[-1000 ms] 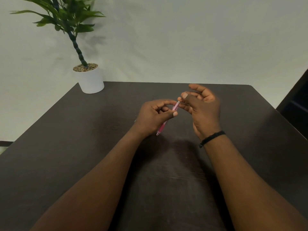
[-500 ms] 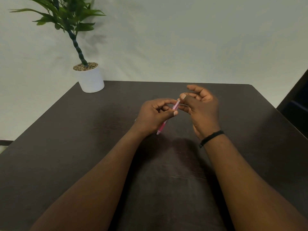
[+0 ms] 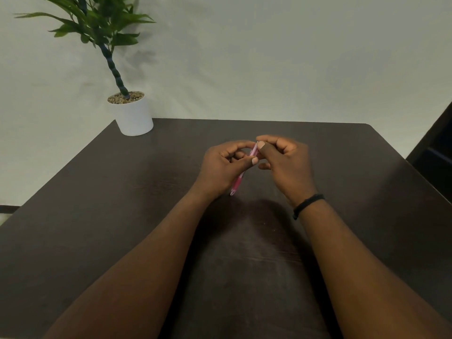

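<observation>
Two bare forearms come in over the near edge of the dark surface (image 3: 247, 260) and run toward its middle, drawing closer together as they go. The right wrist wears a black wristband (image 3: 308, 204).

Beyond the wrists the two hands meet above the middle of the surface, a little nearer the far edge than the near one. The left grip (image 3: 226, 165) is curled round a pink pen (image 3: 238, 181). Its thumb lies across the barrel and its fingers are bent over the other side, so the middle of the pen is hidden inside the hand. The pen is tilted. Its low, pointed end juts out below the left grip toward the near edge, and whether that end touches the surface cannot be told. Its upper end rises toward the far edge.

There the right grip (image 3: 287, 162) is closed as well. Its thumb and forefinger pinch the top of the pen, and its other fingers are bent in toward the palm. The two thumbs sit just beside each other.

Farther back, on the far left corner of the surface, stands a white pot (image 3: 134, 117) topped with pebbles. It holds a green plant (image 3: 97, 28) with a ringed stem. A pale wall (image 3: 281, 57) lies behind the far edge. A dark piece of furniture (image 3: 437, 155) shows past the right edge.
</observation>
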